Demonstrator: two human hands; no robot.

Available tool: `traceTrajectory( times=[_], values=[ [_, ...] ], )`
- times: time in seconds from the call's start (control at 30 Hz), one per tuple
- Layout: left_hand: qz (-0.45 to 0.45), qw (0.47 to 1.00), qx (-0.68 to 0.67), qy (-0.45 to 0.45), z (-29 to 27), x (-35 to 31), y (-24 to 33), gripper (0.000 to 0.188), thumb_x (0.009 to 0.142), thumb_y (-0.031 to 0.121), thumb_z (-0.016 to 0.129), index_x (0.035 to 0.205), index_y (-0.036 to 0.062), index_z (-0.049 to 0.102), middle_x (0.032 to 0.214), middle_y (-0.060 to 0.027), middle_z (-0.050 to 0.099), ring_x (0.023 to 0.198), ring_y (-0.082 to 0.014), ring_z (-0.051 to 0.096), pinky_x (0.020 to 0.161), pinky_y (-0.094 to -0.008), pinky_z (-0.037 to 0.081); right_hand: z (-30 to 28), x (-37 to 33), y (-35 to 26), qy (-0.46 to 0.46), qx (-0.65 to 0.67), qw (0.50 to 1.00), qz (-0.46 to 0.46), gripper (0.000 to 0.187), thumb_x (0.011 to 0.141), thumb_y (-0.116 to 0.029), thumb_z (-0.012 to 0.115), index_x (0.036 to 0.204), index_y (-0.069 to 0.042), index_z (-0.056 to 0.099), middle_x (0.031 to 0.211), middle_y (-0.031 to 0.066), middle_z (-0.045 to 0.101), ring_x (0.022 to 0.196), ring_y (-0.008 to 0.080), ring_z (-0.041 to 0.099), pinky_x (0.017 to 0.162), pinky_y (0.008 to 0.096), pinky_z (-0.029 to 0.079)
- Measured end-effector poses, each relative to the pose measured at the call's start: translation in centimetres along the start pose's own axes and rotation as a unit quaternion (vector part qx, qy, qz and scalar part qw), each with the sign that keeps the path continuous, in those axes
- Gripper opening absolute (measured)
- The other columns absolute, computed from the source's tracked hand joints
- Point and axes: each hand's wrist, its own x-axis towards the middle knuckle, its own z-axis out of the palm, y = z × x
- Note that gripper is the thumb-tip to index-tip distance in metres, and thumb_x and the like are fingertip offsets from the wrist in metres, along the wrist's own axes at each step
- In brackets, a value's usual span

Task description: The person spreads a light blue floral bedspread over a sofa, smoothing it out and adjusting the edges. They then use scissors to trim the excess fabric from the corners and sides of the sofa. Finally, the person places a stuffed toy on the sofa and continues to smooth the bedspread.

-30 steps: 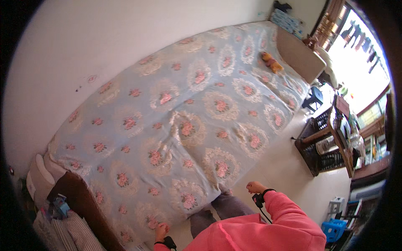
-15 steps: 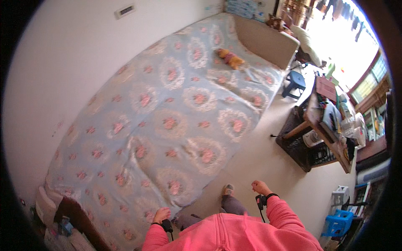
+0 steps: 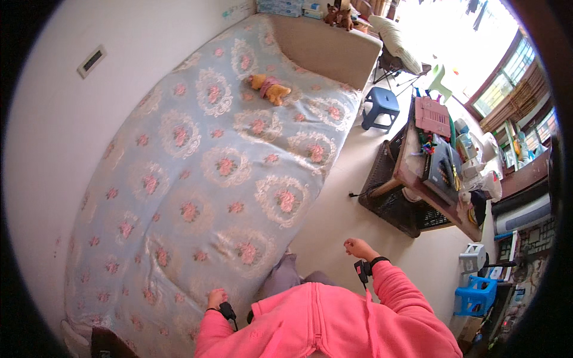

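My left hand hangs over the near edge of the bed, its short-looking fingers loosely bent and slightly apart, holding nothing I can see. Off the bed's right side, above the pale floor, my right hand has its fingers curled in, with nothing visible in them. Both wrists carry black straps with small cabled devices below pink sleeves. The bed has a blue-grey cover with pink roses and some creases. On its far part lies a yellow-brown plush toy with a pinkish band, well out of reach of both hands.
At the right stands a cluttered wooden table with a dark crate under it. Beyond are a dark blue stool and a chair with a pale cushion. A bright blue stool and a grey stool stand lower right.
The view has shifted, so bed, toy and table sit further left. My legs have moved nearer the bed's side, and the foot seen before is now hidden. Both hands stay without anything visible in them.
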Motion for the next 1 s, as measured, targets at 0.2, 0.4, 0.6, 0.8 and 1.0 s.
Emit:
traceTrajectory(
  times=[0.2, 0.4, 0.6, 0.8, 1.0],
  values=[
    [0.042, 0.997, -0.072, -0.003, 11.4, 5.4, 14.2, 0.021, 0.081, 0.008, 0.049, 0.1, 0.0015, 0.053, 0.075, -0.008, 0.058, 0.059, -0.0148, 0.055, 0.05, -0.025, 0.046, -9.9, 3.3, 1.0, 0.017, -0.038, 0.998, 0.046, 0.025, 0.086, -0.019, 0.048, 0.097, 0.002, 0.056, 0.076, 0.0102, 0.062, 0.065, 0.0169, 0.06, 0.061, 0.0293, 0.048],
    [0.151, 0.987, -0.054, 0.008, 24.3, 9.0, 25.0, 0.021, 0.084, 0.009, 0.048, 0.104, 0.003, 0.05, 0.082, -0.0068, 0.059, 0.067, -0.015, 0.057, 0.059, -0.0263, 0.049, -18.7, 10.3, 4.9, -0.031, -0.027, 0.999, 0.027, 0.028, 0.084, -0.025, 0.048, 0.097, -0.001, 0.057, 0.076, 0.0112, 0.062, 0.067, 0.0205, 0.06, 0.064, 0.0323, 0.046],
    [0.038, 0.995, -0.054, -0.075, 34.5, 6.2, 28.1, 0.023, 0.085, 0.014, 0.05, 0.105, 0.0039, 0.052, 0.083, -0.005, 0.06, 0.07, -0.0128, 0.057, 0.059, -0.0247, 0.047, -30.3, 21.2, 2.4, -0.055, 0.044, 0.997, -0.026, 0.022, 0.086, -0.017, 0.047, 0.094, 0.001, 0.057, 0.075, 0.0098, 0.061, 0.066, 0.0159, 0.059, 0.062, 0.0272, 0.048],
    [0.049, 0.973, -0.189, 0.123, 29.0, 4.0, 23.8, 0.018, 0.084, 0.014, 0.05, 0.098, 0.0041, 0.055, 0.081, -0.0056, 0.06, 0.068, -0.013, 0.057, 0.054, -0.0238, 0.046, -35.5, 30.7, -0.9, -0.048, -0.041, 0.998, 0.0, 0.022, 0.083, -0.019, 0.048, 0.087, -0.001, 0.06, 0.07, 0.0081, 0.061, 0.061, 0.0166, 0.059, 0.058, 0.0296, 0.048],
    [0.003, 0.965, -0.196, 0.174, 26.7, 4.4, 21.0, 0.012, 0.082, 0.012, 0.05, 0.086, 0.0023, 0.056, 0.07, -0.0099, 0.059, 0.053, -0.0175, 0.055, 0.046, -0.0301, 0.045, -37.5, 37.3, -5.4, -0.113, -0.055, 0.992, 0.011, 0.027, 0.082, -0.021, 0.046, 0.091, 0.001, 0.058, 0.069, 0.0092, 0.062, 0.059, 0.0173, 0.06, 0.058, 0.0304, 0.048]
  ],
)
